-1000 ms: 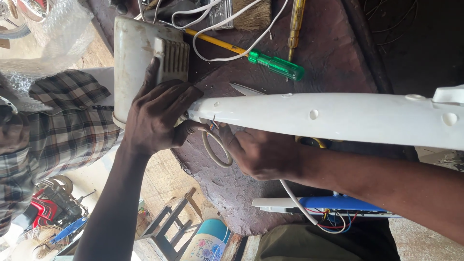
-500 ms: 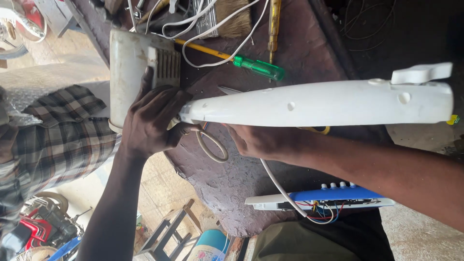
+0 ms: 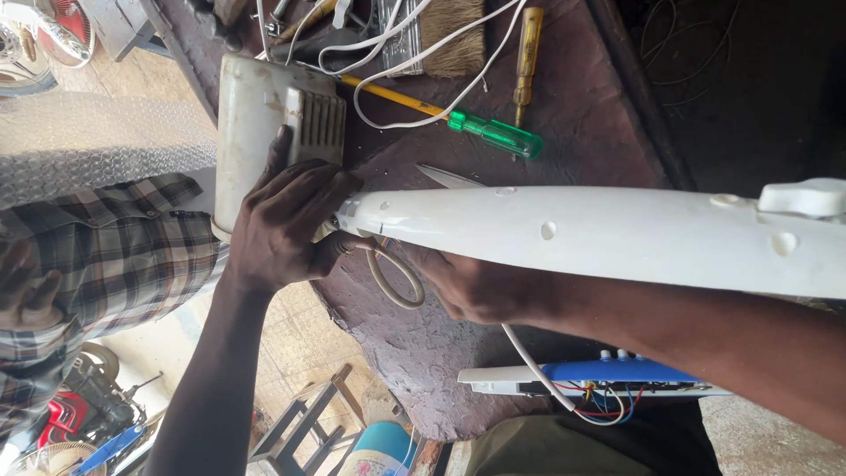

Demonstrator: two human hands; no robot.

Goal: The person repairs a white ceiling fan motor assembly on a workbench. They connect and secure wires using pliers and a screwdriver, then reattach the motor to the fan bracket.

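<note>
A long white plastic housing (image 3: pixel 599 234) lies across the dark worn table (image 3: pixel 423 370), with a white knob (image 3: pixel 806 198) at its right end. My left hand (image 3: pixel 286 225) grips the housing's left end, where it meets a dirty white box with a ribbed vent (image 3: pixel 256 115). My right hand (image 3: pixel 480 286) holds the housing from underneath and is partly hidden by it. A grey cable loop (image 3: pixel 397 282) hangs out of the housing end between my hands.
A green-handled screwdriver (image 3: pixel 493 132), a yellow-handled one (image 3: pixel 527 44), a brush (image 3: pixel 454 40) and white wires (image 3: pixel 397 53) lie behind. A blue and white panel with coloured wires (image 3: pixel 608 379) lies near me. Another person in a plaid shirt (image 3: pixel 97 256) is at the left.
The view has drifted, so the housing and box sit lower and further right in frame. Both hands keep the same hold on the housing.
</note>
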